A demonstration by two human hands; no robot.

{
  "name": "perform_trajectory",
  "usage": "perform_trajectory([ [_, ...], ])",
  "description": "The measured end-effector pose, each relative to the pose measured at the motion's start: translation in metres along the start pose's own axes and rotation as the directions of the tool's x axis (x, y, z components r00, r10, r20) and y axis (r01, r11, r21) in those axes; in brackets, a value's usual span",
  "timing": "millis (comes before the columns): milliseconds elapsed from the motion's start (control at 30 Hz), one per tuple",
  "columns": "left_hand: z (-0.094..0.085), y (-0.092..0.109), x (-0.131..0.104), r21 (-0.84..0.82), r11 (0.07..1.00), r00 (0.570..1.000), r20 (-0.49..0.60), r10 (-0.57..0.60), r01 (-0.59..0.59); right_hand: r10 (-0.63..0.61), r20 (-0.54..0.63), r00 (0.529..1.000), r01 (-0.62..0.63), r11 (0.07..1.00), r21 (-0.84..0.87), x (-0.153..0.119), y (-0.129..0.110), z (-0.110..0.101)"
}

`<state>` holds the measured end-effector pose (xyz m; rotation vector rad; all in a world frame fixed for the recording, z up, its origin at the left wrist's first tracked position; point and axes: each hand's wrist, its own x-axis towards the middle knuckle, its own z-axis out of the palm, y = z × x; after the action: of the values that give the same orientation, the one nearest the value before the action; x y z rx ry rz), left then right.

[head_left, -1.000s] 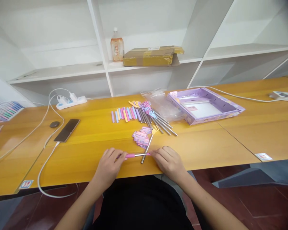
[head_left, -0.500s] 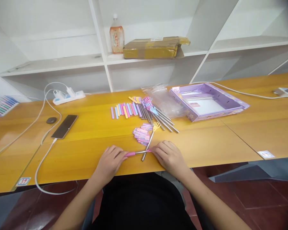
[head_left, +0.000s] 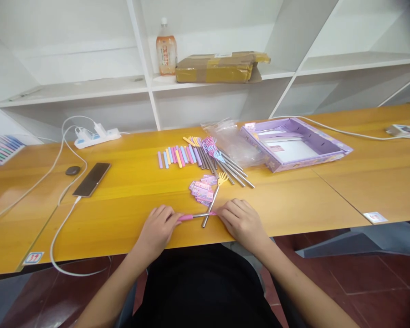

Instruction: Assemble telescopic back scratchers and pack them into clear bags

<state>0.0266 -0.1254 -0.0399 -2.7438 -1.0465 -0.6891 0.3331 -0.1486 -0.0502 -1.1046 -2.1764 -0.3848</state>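
Between my hands, low over the table's front part, lies a pink-handled back scratcher (head_left: pixel 200 215) with a metal rod. My left hand (head_left: pixel 159 226) is closed around its pink handle. At the other end my right hand (head_left: pixel 241 222) is closed on the pink head, most of which its fingers hide. Crossing beneath the rod is a second metal rod with a yellow claw head (head_left: pixel 222 178). Just beyond sits a small pile of pink printed cards (head_left: pixel 202 191). Farther back are loose coloured handles (head_left: pixel 179 157) in a row and several rods with claw heads (head_left: pixel 230 168).
A clear plastic bag (head_left: pixel 237 143) lies beside a purple open box (head_left: pixel 276 166) at the back right. To the left are a phone (head_left: pixel 92 180) on a white cable, a black mouse-like object (head_left: pixel 73 171) and a power strip (head_left: pixel 99 138). Shelves hold a bottle (head_left: pixel 166 50) and a taped carton (head_left: pixel 215 68).
Both hands keep their hold on the pink back scratcher, almost still. The whole view has shifted very slightly; the things on the table stay in place.
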Motion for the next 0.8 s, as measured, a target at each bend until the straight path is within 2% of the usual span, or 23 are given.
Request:
perform_trajectory([
  [100, -0.009, -0.007, -0.003, 0.079, 0.997, 1.0, -0.008, 0.006, -0.005, 0.004, 0.0, 1.0, -0.004, 0.998, -0.059, -0.002, 0.01, -0.009],
  [167, -0.025, -0.023, -0.012, 0.147, 0.989, 1.0, -0.011, -0.014, 0.015, 0.027, -0.008, 1.0, -0.028, 0.99, -0.139, -0.012, 0.033, -0.022],
  [267, -0.058, -0.064, -0.038, 0.284, 0.957, 0.998, -0.008, -0.06, 0.06, 0.082, -0.056, 0.995, -0.096, 0.94, -0.328, -0.041, 0.091, -0.051],
  [333, -0.079, -0.093, -0.06, 0.387, 0.919, 0.997, -0.026, -0.069, 0.073, 0.081, -0.128, 0.988, -0.131, 0.885, -0.447, -0.066, 0.133, -0.07],
  [400, -0.091, -0.115, -0.079, 0.397, 0.914, 0.997, -0.04, -0.07, 0.08, 0.026, -0.226, 0.974, -0.141, 0.849, -0.51, -0.088, 0.165, -0.082],
  [433, -0.093, -0.121, -0.085, 0.364, 0.928, 0.997, -0.017, -0.072, 0.073, 0.027, -0.205, 0.978, -0.128, 0.855, -0.503, -0.097, 0.175, -0.085],
  [533, -0.087, -0.126, -0.095, 0.288, 0.953, 0.993, 0.042, -0.112, 0.095, 0.112, -0.115, 0.987, -0.153, 0.878, -0.454, -0.114, 0.184, -0.086],
  [667, -0.075, -0.124, -0.097, 0.135, 0.977, 0.984, 0.04, -0.171, 0.164, 0.296, -0.041, 0.954, -0.286, 0.862, -0.418, -0.122, 0.178, -0.083],
  [800, -0.071, -0.13, -0.097, -0.01, 0.965, 0.965, 0.045, -0.26, 0.261, 0.334, -0.034, 0.942, -0.318, 0.854, -0.412, -0.122, 0.175, -0.084],
])
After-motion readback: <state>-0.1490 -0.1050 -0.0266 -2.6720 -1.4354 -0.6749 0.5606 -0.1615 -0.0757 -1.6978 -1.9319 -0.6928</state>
